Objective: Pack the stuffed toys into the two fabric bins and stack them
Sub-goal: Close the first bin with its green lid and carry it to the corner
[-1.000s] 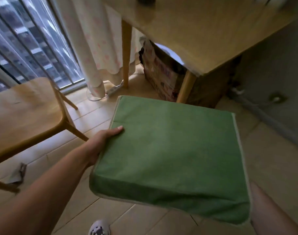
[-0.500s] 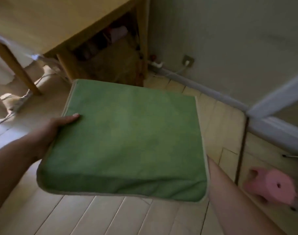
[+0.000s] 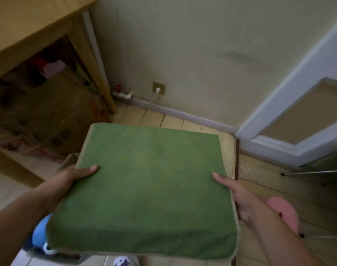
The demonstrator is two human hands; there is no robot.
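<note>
- The green fabric bin (image 3: 144,191), lidded or flat side up, is carried in the air above the floor (image 3: 269,189), gripped at its two side edges and well clear of the wooden table (image 3: 29,25) at upper left.
- Left hand (image 3: 67,179) clasps the left edge with the thumb lying on top; right hand (image 3: 238,196) clasps the right edge the same way. Fingers underneath are hidden.
- Risk: the soft cloth sags at the near edge, so a thumb-only hold could let it fold or slide out.
- Risk: the bin blocks the view of the floor below; a blue stuffed toy (image 3: 39,233) and a pink stuffed toy (image 3: 282,212) lie close by and could be stepped on or crushed when setting down.
- Open room: bare floor ahead toward the wall (image 3: 202,54); the table leg left and the door frame (image 3: 279,104) right narrow it.
</note>
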